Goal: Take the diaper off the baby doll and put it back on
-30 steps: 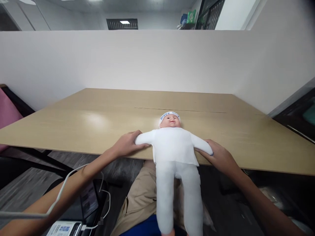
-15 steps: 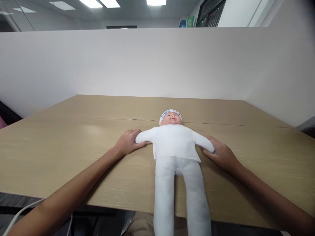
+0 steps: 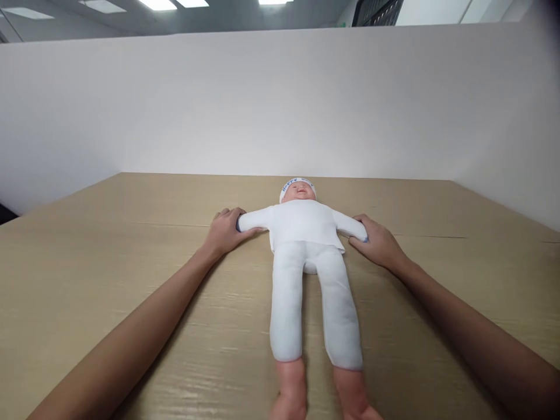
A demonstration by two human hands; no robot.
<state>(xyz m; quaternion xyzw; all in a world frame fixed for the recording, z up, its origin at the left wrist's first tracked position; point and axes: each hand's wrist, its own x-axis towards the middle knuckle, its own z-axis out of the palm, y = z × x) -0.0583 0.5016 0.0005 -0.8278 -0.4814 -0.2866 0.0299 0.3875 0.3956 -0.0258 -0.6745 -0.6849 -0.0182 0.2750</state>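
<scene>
A baby doll (image 3: 301, 227) in a white long-sleeved top and white trousers lies on its back on the wooden table (image 3: 175, 315). Its head, with a white lettered headband (image 3: 294, 185), points away from me, and its bare lower legs come toward me. My left hand (image 3: 225, 230) is closed around the end of the doll's arm on the left. On the other side, my right hand (image 3: 375, 240) grips the end of the other sleeve. Both of the doll's arms are spread outward. Its own hands are hidden in my grip or the sleeves.
A pale wall (image 3: 280, 105) rises behind the table's far edge and continues at the right. Thin seams run across the tabletop. Ceiling lights (image 3: 157, 4) show over the wall's top.
The doll has moved farther up the table, away from me, with both hands still on its arms. Its bare lower legs now show. The view has also shifted.
</scene>
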